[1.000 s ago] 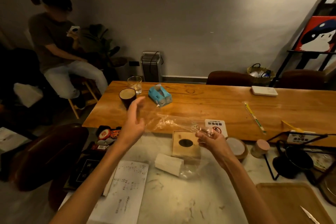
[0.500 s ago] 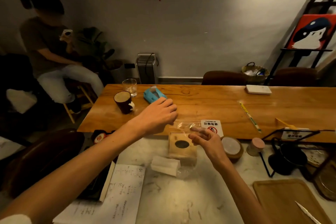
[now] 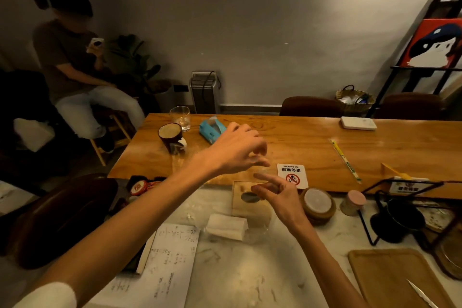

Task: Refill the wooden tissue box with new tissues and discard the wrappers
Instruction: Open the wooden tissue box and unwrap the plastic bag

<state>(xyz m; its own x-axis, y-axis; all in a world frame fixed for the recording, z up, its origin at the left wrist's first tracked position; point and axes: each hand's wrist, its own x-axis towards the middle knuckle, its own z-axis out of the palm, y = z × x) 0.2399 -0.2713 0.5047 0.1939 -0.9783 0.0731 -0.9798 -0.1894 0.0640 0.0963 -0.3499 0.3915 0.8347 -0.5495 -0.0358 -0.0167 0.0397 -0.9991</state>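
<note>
The wooden tissue box (image 3: 243, 207), with an oval slot in its top, lies on the marble counter. In front of it sits a white stack of tissues (image 3: 226, 226), with crumpled clear plastic (image 3: 257, 232) at its right end. My left hand (image 3: 237, 150) hovers above and behind the box, its fingertips pinched on a faint clear wrapper (image 3: 260, 166). My right hand (image 3: 277, 195) is just below it, over the box's right side, thumb and forefinger closed on the same wrapper. A blue tissue pack (image 3: 212, 129) lies on the wooden table (image 3: 325, 150) behind my left hand.
A dark mug (image 3: 171, 136) and a glass (image 3: 180, 117) stand left of the blue pack. A no-smoking sign (image 3: 292, 175), a round lidded wooden jar (image 3: 317, 205) and a pink-capped jar (image 3: 353, 202) sit right of the box. Papers (image 3: 170, 265) lie front left, a wooden tray (image 3: 390, 280) front right. A person sits at far left.
My left hand swung right from beside the mug to just above my right hand. The clear wrapper, stretched wide between my hands before, is now gathered small between them.
</note>
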